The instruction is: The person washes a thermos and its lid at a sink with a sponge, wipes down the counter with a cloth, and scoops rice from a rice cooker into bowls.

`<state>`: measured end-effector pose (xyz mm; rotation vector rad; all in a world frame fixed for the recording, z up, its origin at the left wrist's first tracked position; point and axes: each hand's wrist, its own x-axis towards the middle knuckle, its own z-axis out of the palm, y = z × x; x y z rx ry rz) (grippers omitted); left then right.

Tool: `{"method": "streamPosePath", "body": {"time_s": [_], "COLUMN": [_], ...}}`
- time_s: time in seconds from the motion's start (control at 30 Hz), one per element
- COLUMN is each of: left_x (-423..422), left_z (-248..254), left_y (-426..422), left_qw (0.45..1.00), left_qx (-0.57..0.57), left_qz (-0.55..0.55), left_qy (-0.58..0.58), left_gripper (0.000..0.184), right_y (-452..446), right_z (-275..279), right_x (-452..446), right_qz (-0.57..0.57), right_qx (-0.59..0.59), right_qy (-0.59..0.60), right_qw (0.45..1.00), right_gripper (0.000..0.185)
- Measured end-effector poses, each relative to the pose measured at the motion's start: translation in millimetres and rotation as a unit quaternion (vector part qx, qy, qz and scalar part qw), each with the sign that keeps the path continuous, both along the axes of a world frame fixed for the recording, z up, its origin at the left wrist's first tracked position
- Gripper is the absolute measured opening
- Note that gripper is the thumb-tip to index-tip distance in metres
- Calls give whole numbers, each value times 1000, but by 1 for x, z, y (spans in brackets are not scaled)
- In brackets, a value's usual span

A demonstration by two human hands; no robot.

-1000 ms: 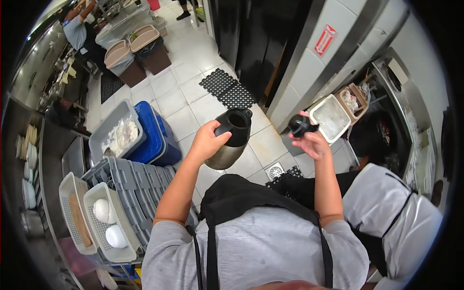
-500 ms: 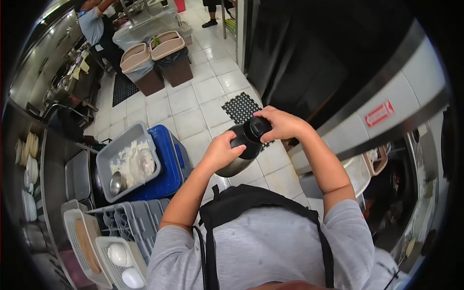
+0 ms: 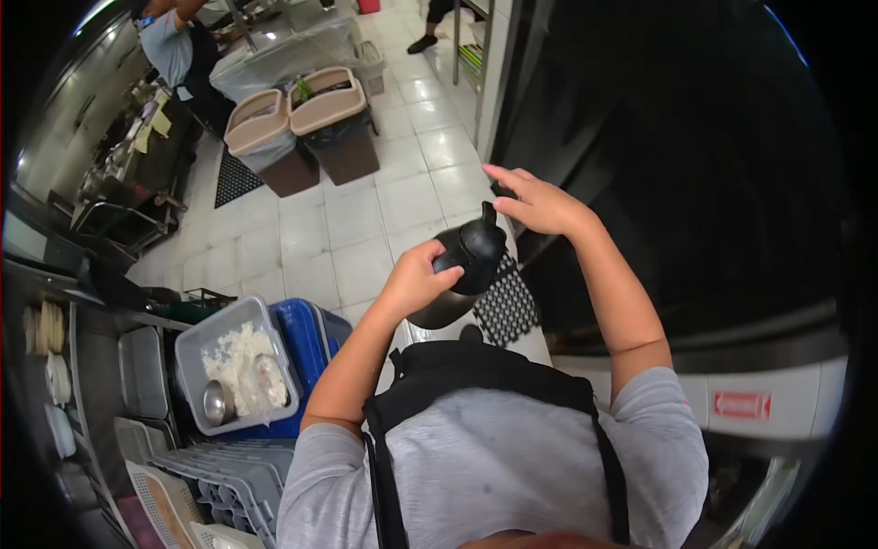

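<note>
A thermal carafe (image 3: 482, 249) with a black top and a steel lower body is in front of my apron. My left hand (image 3: 422, 279) is wrapped round its black upper part, thumb on the near side. The carafe leans, its lid toward the right. My right hand (image 3: 547, 206) is just beyond the lid, apart from it, fingers stretched out. A small dark shape shows under those fingers; I cannot make out what it is.
At left, a grey tub (image 3: 190, 359) holding white food and a steel bowl sits on a blue container (image 3: 300, 331). Two brown bins (image 3: 346, 154) stand ahead. A black mat (image 3: 506, 306) lies on the tiles. A large dark panel (image 3: 677, 183) rises at right. A co-worker (image 3: 169, 55) stands far left.
My right hand has let go of the carafe's lid and moved up and right. My left hand keeps its hold. The view has turned right, and the mat now appears nearer.
</note>
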<state>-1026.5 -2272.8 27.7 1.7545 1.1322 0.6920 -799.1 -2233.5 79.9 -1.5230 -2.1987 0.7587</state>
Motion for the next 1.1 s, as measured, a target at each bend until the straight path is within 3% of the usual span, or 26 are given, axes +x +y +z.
{"method": "streamPosePath", "body": {"time_s": [0.2,0.23,0.33,0.47,0.6,0.63,0.73,0.97,1.07,1.1], "left_x": [9,9,2,-5,-6,-4,7,61,75,76], "left_z": [13,16,5,-18,-17,-9,6,-9,-10,-15], "left_y": [107,124,184,276,375,399,478,641,708,732], "left_qw": [997,996,992,991,996,997,999,999,995,998], "left_qx": [-3,-13,-27,6,0,-24,-28,-3,-96,-50], "left_qz": [61,77,124,132,85,78,44,12,25,36], "left_qy": [37,33,9,-23,0,5,9,46,0,-8], "left_gripper": [21,20,19,19,19,20,21,25,23,22], "right_y": [146,169,228,294,377,395,450,593,655,682], "right_z": [-19,-28,-27,-30,-35,-31,-24,-22,-37,-35], "right_x": [18,18,17,8,11,13,18,30,43,51], "right_qz": [134,139,123,69,93,72,8,-104,-56,-5], "right_qx": [-87,-38,-28,-24,-14,-10,20,-19,-19,-29], "right_qy": [-15,-1,-73,-68,-100,-100,-84,-227,-192,-166], "right_qw": [987,989,989,995,991,992,996,968,980,986], "right_gripper": [41,38,31,22,35,42,41,48,50,49]}}
